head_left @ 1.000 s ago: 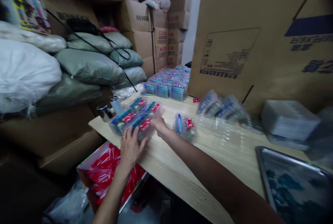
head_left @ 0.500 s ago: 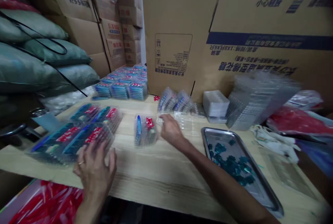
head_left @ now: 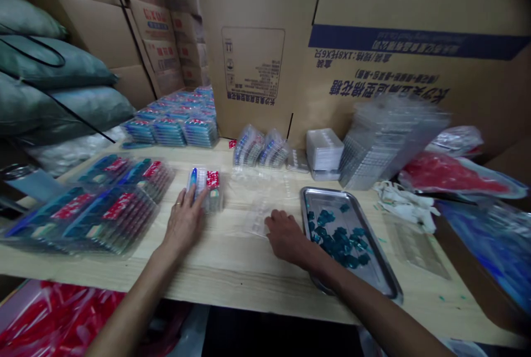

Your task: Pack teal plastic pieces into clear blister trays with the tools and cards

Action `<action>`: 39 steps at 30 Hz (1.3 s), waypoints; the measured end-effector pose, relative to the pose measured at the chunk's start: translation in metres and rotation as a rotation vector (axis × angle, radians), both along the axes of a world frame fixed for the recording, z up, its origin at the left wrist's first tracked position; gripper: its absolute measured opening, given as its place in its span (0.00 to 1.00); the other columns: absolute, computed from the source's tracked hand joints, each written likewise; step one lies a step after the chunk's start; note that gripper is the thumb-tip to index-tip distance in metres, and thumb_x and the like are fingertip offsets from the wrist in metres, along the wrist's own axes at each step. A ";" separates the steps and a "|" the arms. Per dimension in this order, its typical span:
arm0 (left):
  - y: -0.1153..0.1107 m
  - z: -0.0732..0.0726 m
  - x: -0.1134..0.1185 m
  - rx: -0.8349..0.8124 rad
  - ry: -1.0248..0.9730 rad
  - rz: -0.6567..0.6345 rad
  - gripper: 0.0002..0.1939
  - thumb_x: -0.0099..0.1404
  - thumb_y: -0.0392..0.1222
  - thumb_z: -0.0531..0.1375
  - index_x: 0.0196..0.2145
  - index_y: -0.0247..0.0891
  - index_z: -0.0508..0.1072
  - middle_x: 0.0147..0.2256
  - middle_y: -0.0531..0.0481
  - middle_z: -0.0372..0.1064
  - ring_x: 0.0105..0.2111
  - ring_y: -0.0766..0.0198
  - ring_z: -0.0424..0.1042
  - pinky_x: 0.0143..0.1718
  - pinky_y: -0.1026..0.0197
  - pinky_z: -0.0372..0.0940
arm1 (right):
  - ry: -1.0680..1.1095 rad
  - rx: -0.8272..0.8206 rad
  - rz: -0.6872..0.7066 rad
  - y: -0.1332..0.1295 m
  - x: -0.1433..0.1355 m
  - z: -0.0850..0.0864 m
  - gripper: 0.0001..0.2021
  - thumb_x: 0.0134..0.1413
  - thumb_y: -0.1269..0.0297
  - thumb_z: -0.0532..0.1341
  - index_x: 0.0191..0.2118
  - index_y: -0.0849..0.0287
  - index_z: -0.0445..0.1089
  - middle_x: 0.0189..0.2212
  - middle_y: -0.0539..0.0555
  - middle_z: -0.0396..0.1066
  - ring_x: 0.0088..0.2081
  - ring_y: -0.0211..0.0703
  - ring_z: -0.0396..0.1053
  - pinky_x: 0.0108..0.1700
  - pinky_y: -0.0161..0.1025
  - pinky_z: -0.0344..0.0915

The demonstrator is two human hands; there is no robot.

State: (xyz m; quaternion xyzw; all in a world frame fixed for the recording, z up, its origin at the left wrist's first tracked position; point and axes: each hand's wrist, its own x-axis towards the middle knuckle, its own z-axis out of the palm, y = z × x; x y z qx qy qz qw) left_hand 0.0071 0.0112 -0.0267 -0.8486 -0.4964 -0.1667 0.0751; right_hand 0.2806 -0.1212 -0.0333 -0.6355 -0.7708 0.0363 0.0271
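Note:
My left hand [head_left: 186,216] has its fingers stretched over the near left edge of a clear plastic pack [head_left: 214,202], with a blue stick-like piece and a red-and-white card inside. It seems to rest on the pack rather than grip it. My right hand [head_left: 286,235] is closed on the right edge of a clear plastic tray [head_left: 256,216], held low over the table. Motion and glare blur the tray. Just right of that hand lies a metal tray [head_left: 375,271] with teal, shiny pieces [head_left: 342,243] in it.
Filled packs [head_left: 110,208] stand stacked at the left front, more stacks [head_left: 170,130] behind. Clear trays [head_left: 390,141] and white containers [head_left: 326,150] rise at the back. A large cardboard box [head_left: 257,9] walls off the far side. White gloves [head_left: 409,205] lie right.
My left hand has moved from the stacked packs to the single pack. My right hand has come nearer, drawing a clear tray along. The whole view has shifted.

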 end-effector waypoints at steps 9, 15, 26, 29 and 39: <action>-0.053 0.002 0.042 -0.081 -0.314 0.028 0.19 0.66 0.39 0.52 0.53 0.37 0.70 0.51 0.37 0.70 0.52 0.48 0.70 0.53 0.47 0.65 | 0.086 -0.012 0.036 -0.017 -0.009 -0.018 0.27 0.56 0.77 0.50 0.63 0.73 0.58 0.63 0.73 0.55 0.61 0.61 0.55 0.57 0.53 0.61; -0.091 -0.032 0.093 -0.709 -0.767 0.167 0.30 0.58 0.38 0.61 0.57 0.35 0.61 0.38 0.46 0.72 0.29 0.63 0.73 0.33 0.60 0.68 | 0.227 -0.005 0.078 -0.036 -0.020 -0.005 0.29 0.53 0.79 0.52 0.62 0.63 0.60 0.59 0.63 0.61 0.57 0.54 0.58 0.57 0.50 0.60; -0.082 -0.003 0.067 -0.928 -1.315 0.150 0.35 0.49 0.44 0.69 0.52 0.31 0.64 0.25 0.59 0.63 0.18 0.71 0.61 0.18 0.67 0.56 | 0.433 0.032 -0.272 -0.014 0.012 -0.020 0.29 0.60 0.70 0.51 0.66 0.75 0.52 0.58 0.72 0.61 0.59 0.56 0.59 0.61 0.51 0.58; -0.092 0.007 0.064 -0.942 -1.342 0.123 0.31 0.51 0.49 0.69 0.48 0.32 0.67 0.24 0.59 0.64 0.21 0.70 0.64 0.23 0.66 0.61 | 0.490 0.116 -0.205 -0.032 0.021 -0.019 0.25 0.60 0.69 0.50 0.62 0.71 0.58 0.55 0.69 0.65 0.57 0.53 0.62 0.60 0.50 0.61; -0.105 -0.008 0.065 -0.369 -0.410 -0.596 0.12 0.63 0.29 0.52 0.36 0.41 0.72 0.50 0.46 0.75 0.59 0.57 0.66 0.62 0.46 0.55 | 0.016 -0.061 -0.451 -0.076 0.115 -0.002 0.27 0.58 0.69 0.56 0.63 0.61 0.59 0.54 0.69 0.64 0.51 0.62 0.64 0.50 0.54 0.61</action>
